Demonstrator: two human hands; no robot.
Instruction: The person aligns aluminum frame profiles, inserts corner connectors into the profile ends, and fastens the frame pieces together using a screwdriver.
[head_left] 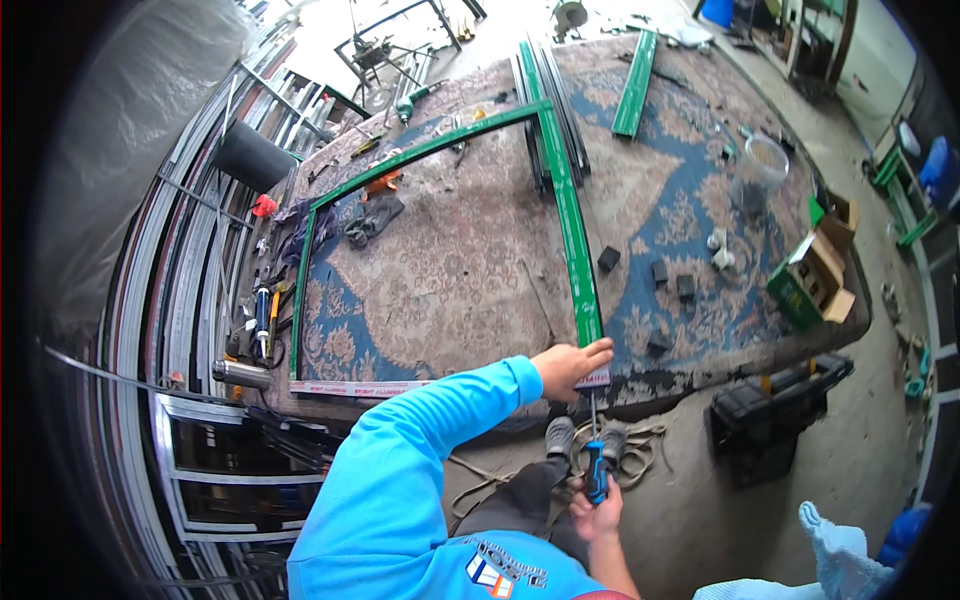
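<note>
A large rectangular frame (572, 235) of green-faced metal profile lies on the carpeted worktable, its near side covered in white printed film. My left hand (570, 369) grips the frame's near right corner, fingers over the top of the profile. Below that corner, my right hand (598, 512) is closed around the blue and black handle of a screwdriver (597, 470). The screwdriver's shaft points up at the frame's near edge, just under my left hand. Its tip is hidden at the edge, so I cannot tell whether it sits in a screw.
Green and dark profiles (634, 85) lie toward the far side. Several small black blocks (686, 288), a clear bucket (765, 160) and an opened carton (808, 280) are on the right. A black toolbox (770, 420) stands off the table's near right edge. Long metal profiles are stacked at left.
</note>
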